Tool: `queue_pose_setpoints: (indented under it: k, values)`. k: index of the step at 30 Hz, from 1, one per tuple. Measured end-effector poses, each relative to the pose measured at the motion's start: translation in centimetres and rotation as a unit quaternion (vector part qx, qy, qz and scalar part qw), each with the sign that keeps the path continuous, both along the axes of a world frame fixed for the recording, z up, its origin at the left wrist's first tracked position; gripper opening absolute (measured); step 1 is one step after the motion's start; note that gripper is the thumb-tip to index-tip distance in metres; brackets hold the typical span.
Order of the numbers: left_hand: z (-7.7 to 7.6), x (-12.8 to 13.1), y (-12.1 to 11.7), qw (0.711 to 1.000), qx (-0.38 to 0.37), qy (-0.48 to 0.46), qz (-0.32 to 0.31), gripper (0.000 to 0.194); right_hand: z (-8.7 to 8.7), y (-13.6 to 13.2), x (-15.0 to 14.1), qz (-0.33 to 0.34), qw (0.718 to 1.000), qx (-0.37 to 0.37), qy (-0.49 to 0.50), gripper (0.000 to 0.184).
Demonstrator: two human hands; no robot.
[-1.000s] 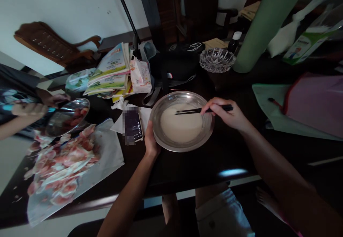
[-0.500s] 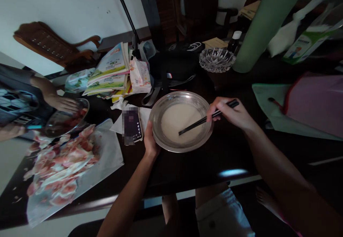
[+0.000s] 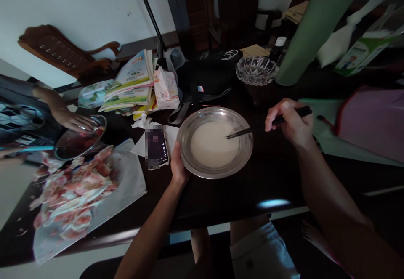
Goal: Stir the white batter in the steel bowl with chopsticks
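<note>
A wide metal bowl (image 3: 186,121) stands on the dark table, with a milky off-white liquid (image 3: 213,144) in it. My left hand (image 3: 179,163) grips the bowl's left rim, thumb along the outer edge. In my right hand (image 3: 293,121), to the right of the bowl, is a pair of black chopsticks (image 3: 249,131). They slant down to the left across the bowl's right rim, and their tips are at or just over the right part of the liquid; I cannot tell whether they touch it.
A phone (image 3: 157,146) lies on white paper left of the bowl. Reddish-white peels cover a plastic sheet (image 3: 132,178). At far left a co-worker's hand (image 3: 75,121) reaches into a glass bowl (image 3: 102,134). Behind are books (image 3: 129,77), a glass ashtray (image 3: 257,72) and a green tumbler (image 3: 315,30).
My right hand has moved right, away from the bowl, drawing the chopstick tips from the middle of the liquid toward its right side. My left hand stays on the rim.
</note>
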State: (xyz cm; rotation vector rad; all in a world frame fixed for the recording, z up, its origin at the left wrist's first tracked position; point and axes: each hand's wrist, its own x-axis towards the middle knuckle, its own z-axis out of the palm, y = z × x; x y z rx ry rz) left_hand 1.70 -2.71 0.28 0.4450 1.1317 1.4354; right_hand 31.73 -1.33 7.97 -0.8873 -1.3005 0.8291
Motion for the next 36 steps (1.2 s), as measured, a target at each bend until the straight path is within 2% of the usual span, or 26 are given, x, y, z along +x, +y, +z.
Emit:
queue_pose_setpoints:
  k: [5,10,13,16,19,22,24,26,30,33,36]
  values:
    - [-0.1,0.0,0.0,1.0,-0.02,-0.004,0.015,0.036,0.0,0.0,0.2,0.094,0.995,-0.029,0.031,0.041]
    - [-0.2,0.0,0.1,1.0,-0.018,-0.006,0.014,0.036,-0.3,-0.5,-1.8,0.187,0.979,-0.068,-0.05,0.043]
    - [-0.1,0.0,0.0,1.0,-0.005,-0.003,-0.005,0.036,-0.6,-0.5,-2.7,0.205,0.972,-0.055,-0.104,0.04]
    - [0.0,0.1,0.0,1.0,-0.01,-0.003,0.0,0.036,-0.8,-0.4,-2.8,0.168,0.977,-0.037,-0.124,0.039]
    - [0.1,0.1,0.0,1.0,-0.007,-0.005,0.006,0.034,-0.7,-0.3,-2.1,0.08,0.99,-0.023,-0.114,0.04]
    - [0.0,0.1,0.0,1.0,-0.002,-0.01,0.001,0.034,-0.3,-0.2,-1.0,0.003,0.998,-0.008,-0.064,0.042]
    - [-0.1,0.0,0.1,1.0,-0.003,-0.008,0.005,0.035,0.0,0.0,-0.3,-0.01,1.0,-0.004,-0.022,0.042]
    - [-0.3,-0.1,0.1,1.0,-0.003,-0.003,0.008,0.037,0.1,0.1,0.1,0.015,1.0,-0.01,0.005,0.042]
    - [-0.3,-0.1,0.1,1.0,-0.009,-0.004,0.003,0.036,-0.3,-0.1,-0.4,0.118,0.992,-0.04,0.008,0.044]
    - [-0.2,-0.1,0.0,1.0,-0.007,0.001,-0.003,0.036,-0.6,-0.3,-1.6,0.173,0.982,-0.059,-0.042,0.043]
    - [-0.1,-0.1,0.0,1.0,-0.007,0.007,-0.008,0.039,-0.8,-0.4,-2.6,0.196,0.973,-0.048,-0.113,0.04]
